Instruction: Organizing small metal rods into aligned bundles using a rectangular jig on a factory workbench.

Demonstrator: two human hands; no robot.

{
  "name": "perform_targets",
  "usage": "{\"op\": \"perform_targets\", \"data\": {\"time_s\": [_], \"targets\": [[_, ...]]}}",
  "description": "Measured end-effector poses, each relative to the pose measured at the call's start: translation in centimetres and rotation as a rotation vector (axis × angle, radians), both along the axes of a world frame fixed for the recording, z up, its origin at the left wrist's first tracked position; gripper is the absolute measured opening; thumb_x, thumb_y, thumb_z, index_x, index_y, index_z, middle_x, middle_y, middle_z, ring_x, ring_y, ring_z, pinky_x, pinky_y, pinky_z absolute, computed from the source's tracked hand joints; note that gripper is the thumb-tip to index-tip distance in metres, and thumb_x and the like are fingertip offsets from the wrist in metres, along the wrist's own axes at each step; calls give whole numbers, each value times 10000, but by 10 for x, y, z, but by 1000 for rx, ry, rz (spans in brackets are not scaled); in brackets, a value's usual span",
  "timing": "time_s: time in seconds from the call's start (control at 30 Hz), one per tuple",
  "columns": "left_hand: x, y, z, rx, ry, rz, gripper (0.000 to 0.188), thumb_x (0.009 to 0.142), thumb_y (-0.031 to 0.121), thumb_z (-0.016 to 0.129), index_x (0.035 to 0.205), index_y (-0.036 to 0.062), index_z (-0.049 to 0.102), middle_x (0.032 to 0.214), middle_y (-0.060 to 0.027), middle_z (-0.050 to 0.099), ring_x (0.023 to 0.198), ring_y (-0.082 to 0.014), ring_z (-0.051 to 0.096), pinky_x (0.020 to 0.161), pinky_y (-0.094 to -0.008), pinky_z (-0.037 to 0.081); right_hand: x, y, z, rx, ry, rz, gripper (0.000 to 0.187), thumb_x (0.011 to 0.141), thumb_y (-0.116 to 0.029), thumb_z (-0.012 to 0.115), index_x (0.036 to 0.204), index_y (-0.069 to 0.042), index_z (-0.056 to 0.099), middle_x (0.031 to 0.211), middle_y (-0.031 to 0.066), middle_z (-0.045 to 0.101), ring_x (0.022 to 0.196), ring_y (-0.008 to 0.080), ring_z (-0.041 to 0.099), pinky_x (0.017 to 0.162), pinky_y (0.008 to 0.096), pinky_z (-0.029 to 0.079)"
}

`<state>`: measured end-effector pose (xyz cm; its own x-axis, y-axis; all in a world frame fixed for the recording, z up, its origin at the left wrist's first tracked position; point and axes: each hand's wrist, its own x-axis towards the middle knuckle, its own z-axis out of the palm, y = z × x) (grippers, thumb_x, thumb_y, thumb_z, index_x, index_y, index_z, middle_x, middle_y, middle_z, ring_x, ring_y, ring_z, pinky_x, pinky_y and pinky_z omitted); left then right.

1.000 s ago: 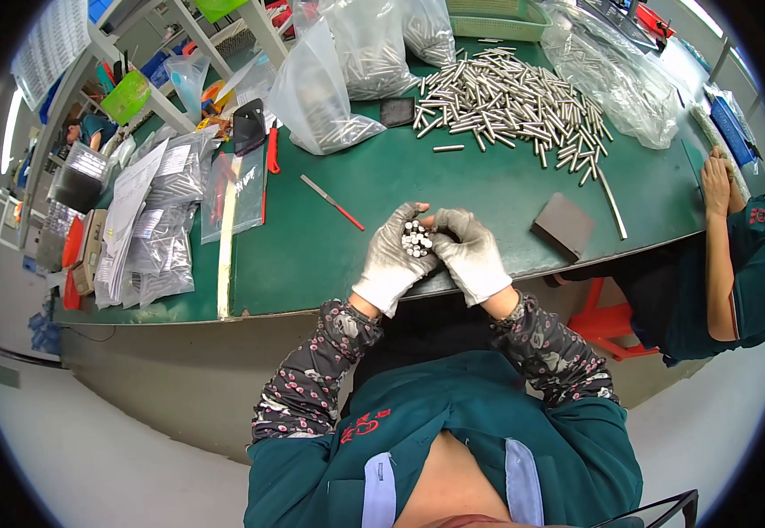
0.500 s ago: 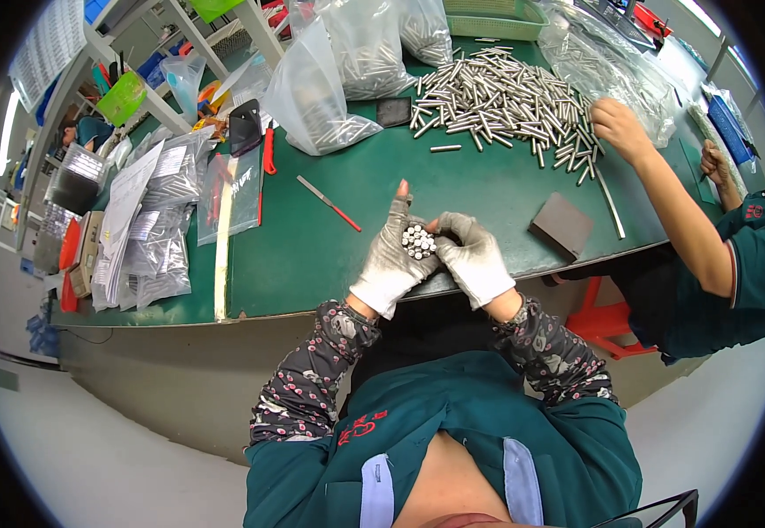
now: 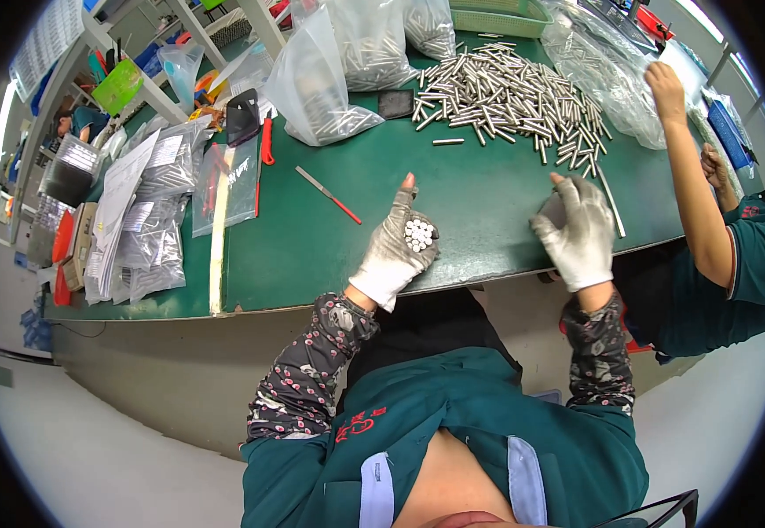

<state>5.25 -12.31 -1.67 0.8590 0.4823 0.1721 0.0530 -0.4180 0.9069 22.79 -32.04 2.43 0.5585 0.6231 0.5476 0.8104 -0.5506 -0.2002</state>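
Note:
My left hand (image 3: 391, 251), in a grey-and-white glove, is closed around a bundle of metal pins (image 3: 418, 235). Their round, bright ends face up, and the thumb points away from me. To the right, my gloved right hand (image 3: 581, 231) is over a dark block (image 3: 555, 211), thumb and fingers curved around it; most of the block is hidden under the hand. Beyond my hands lies a large heap of loose metal pins (image 3: 510, 101), with a single pin (image 3: 448, 142) apart at its near left. A thin file with a red handle (image 3: 329, 195) rests left of my left hand.
Clear bags of pins (image 3: 321, 101) stand at the back beside a green basket (image 3: 501, 18). Packed bags and papers (image 3: 140, 207) cover the left side, near a red-handled cutter (image 3: 267, 143). At right, a co-worker's arm (image 3: 695, 185) reaches over the green table (image 3: 312, 264) by plastic sheeting.
My right hand has left the pin bundle and moved right onto the dark block. The left hand keeps the bundle. The co-worker's hand has moved away from the heap, farther back and right.

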Motion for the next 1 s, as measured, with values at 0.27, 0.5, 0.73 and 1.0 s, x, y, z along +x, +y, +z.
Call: {"op": "perform_targets", "data": {"time_s": [0.27, 0.5, 0.73, 1.0], "targets": [[4, -1, 3, 39, 17, -27, 1032, 674, -47, 697, 1513, 174, 139, 888, -20, 617, 859, -104, 592, 881, -255, 463, 4, -15, -10, -35, 92, 74, 605, 684, -301, 744, 1250, -158, 588, 1256, 220, 518, 1153, 354, 498, 966, 469, 397], [5, -2, 0, -157, -68, -67, 1043, 684, -19, 722, 1515, 126, 108, 965, -30, 587, 876, -142, 574, 912, -278, 449, -50, 57, 11, 79, 153, 582, 498, 675, -286, 733, 1146, -144, 654, 1151, 233, 566, 1057, 385, 540, 934, 476, 411], [2, -5, 8, 59, -90, -35, 1060, 679, 8, 731, 1516, 139, 94, 1106, -73, 583, 962, -172, 583, 936, -299, 446, -54, 64, 25, -89, 192, 644, 424, 695, -301, 714, 1093, -156, 683, 1178, 219, 557, 1085, 372, 531, 938, 455, 414], [0, -1, -1, 133, -23, 6, 1050, 677, -15, 719, 1517, 158, 113, 934, -41, 612, 1063, -212, 584, 966, -307, 425, -7, 56, -9, -145, -100, 105, 529, 676, -422, 723, 1097, -109, 652, 1229, 162, 528, 1216, 357, 423, 969, 505, 353]]}}
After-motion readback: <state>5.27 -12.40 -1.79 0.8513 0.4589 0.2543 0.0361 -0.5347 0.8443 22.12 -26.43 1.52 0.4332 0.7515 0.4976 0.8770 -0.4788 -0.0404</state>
